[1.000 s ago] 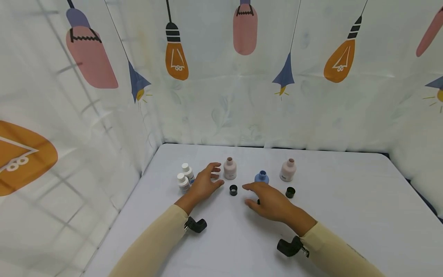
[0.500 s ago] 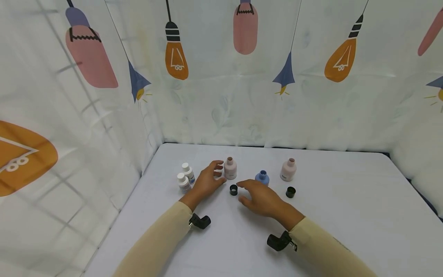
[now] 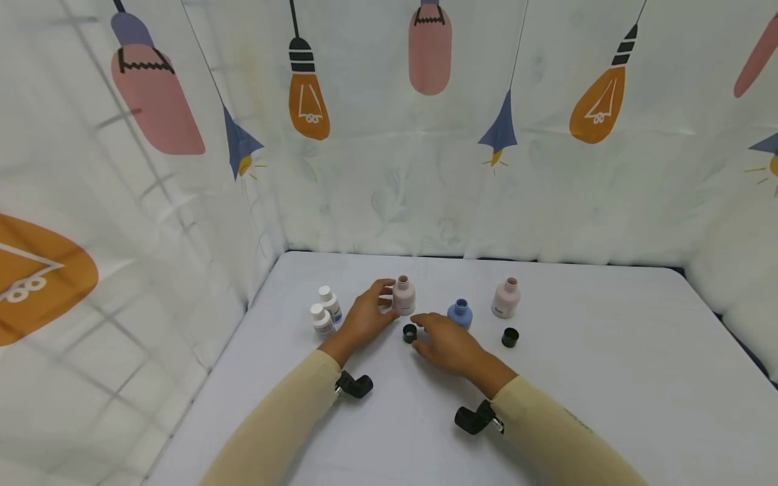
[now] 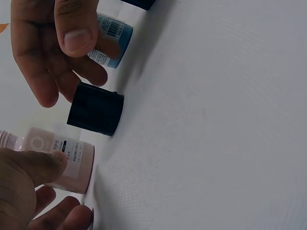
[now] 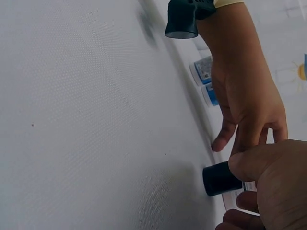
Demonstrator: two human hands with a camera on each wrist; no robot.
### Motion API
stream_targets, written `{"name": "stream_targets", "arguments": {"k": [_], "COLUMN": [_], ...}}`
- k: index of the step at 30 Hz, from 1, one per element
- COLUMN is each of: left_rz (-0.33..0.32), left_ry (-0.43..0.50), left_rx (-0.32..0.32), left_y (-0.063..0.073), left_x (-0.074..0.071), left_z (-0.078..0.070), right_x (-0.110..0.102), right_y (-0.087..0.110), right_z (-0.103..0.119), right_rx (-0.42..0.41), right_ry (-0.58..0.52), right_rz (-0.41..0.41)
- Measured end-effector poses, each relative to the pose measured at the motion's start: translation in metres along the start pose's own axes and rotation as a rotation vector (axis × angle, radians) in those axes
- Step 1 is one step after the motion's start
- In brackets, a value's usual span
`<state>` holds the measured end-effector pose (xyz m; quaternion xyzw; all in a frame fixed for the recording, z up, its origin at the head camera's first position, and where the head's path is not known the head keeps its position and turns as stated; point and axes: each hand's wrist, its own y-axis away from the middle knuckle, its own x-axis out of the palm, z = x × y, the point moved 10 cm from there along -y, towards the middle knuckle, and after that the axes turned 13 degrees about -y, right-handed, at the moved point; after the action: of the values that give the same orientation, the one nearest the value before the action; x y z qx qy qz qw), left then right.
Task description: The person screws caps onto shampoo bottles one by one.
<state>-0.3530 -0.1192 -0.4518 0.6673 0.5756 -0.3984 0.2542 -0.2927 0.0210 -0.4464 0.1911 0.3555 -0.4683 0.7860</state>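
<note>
My left hand point(image 3: 367, 316) reaches to a pink uncapped bottle point(image 3: 404, 295), its fingers spread at the bottle's left side. In the left wrist view its thumb point(image 4: 45, 165) overlaps the bottle's label. My right hand point(image 3: 450, 345) hovers over the table with thumb and forefinger parted, right at a black cap point(image 3: 410, 333) in front of that bottle. The right wrist view has the right thumb point(image 5: 247, 165) overlapping the cap point(image 5: 220, 178). A blue uncapped bottle point(image 3: 460, 313) stands just behind the right hand.
Two white-capped bottles point(image 3: 322, 320) stand left of the left hand. To the right are another pink uncapped bottle point(image 3: 506, 298) and a second black cap point(image 3: 510, 337). White cloth covers the table point(image 3: 608, 351); a patterned curtain point(image 3: 389, 196) hangs behind it.
My right hand has moved left, from near the blue bottle to the black cap. My left hand has edged right and forward, up to the pink bottle.
</note>
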Motion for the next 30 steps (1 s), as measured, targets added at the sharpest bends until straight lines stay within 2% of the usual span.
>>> {"name": "stream_targets", "arguments": {"k": [10,23,30], "left_rz": [0.002,0.002,0.004], "left_ry": [0.014,0.018,0.039], "left_rx": [0.013,-0.038,-0.053], "left_y": [-0.007,-0.011,-0.008], "left_x": [0.004,0.005,0.004], "left_z": [-0.003,0.001,0.004], "right_x": [0.006,0.012,0.009], "right_y": [-0.010,-0.017,-0.013], "right_z": [-0.001,-0.003,0.000], "right_rx": [0.004,0.042,0.021], "right_ry": [0.011,0.046,0.029], "right_rz": [-0.011,-0.047,-0.064]}}
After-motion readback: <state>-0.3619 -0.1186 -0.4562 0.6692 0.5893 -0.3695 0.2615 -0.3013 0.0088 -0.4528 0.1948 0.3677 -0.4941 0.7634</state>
